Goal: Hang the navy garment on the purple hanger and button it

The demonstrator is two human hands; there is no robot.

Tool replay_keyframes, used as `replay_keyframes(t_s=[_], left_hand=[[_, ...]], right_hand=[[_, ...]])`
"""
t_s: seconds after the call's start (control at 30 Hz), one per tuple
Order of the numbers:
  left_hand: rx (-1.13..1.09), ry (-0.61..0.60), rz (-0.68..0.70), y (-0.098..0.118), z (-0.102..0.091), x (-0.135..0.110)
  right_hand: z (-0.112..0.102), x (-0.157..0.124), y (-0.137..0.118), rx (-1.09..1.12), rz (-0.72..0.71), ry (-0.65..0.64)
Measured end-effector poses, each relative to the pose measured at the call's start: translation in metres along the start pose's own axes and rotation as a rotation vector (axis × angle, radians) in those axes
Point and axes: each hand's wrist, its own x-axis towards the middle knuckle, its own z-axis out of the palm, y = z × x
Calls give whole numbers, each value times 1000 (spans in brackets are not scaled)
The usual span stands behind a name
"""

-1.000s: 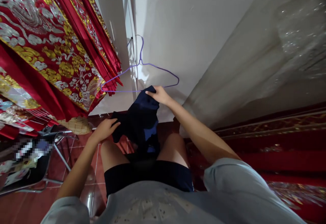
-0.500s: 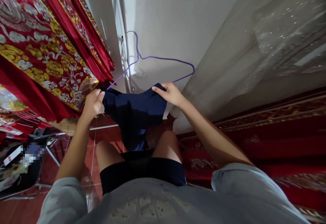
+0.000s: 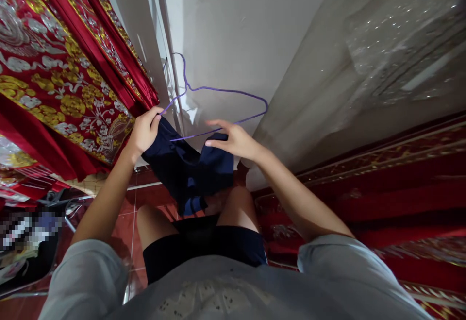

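A dark navy garment (image 3: 216,169) hangs in folds between my hands, with lighter blue patches near its bottom; its exact kind is unclear. My left hand (image 3: 145,133) pinches its upper left edge together with the left corner of a purple wire hanger (image 3: 233,91). At the garment's upper right edge is my right hand (image 3: 238,140), the fabric between its thumb and fingers and the index finger stretched out. The hanger's lower bar crosses in front of the cloth on the left and passes by my right fingers. Its hook points up towards the wall.
Red fabric with gold and silver embroidery (image 3: 76,87) hangs at the left. A pale wall (image 3: 236,28) stands ahead, with plastic-covered material (image 3: 393,43) to the right. A metal-framed chair (image 3: 36,266) holding assorted items is at lower left, above the red tiled floor (image 3: 122,223).
My left hand has moved up and slightly right with the hanger corner. My right hand has lowered slightly, its index finger lifting. The garment's top edge now sags, exposing the hanger's lower bar.
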Motion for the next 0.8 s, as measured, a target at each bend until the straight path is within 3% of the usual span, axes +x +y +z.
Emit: replay_keyframes(t_s=[0.17, 0.27, 0.37, 0.5, 0.6, 0.73, 0.8], left_hand=[[91, -14, 36, -19, -9, 0], [141, -12, 77, -21, -12, 0], [168, 38, 79, -23, -14, 0], [177, 35, 19, -32, -18, 0], [118, -8, -54, -36, -15, 2], [24, 11, -158, -30, 2, 5], [-6, 63, -166, -25, 10, 7]], right_hand=[[-56, -13, 27, -11, 54, 240], [-75, -9, 41, -64, 104, 283], [-87, -3, 30, -26, 135, 215], [-98, 9, -4, 60, 157, -4], [-89, 28, -18, 196, 173, -84], [-43, 64, -7, 310, 151, 44], [-21, 72, 1, 254, 65, 114]])
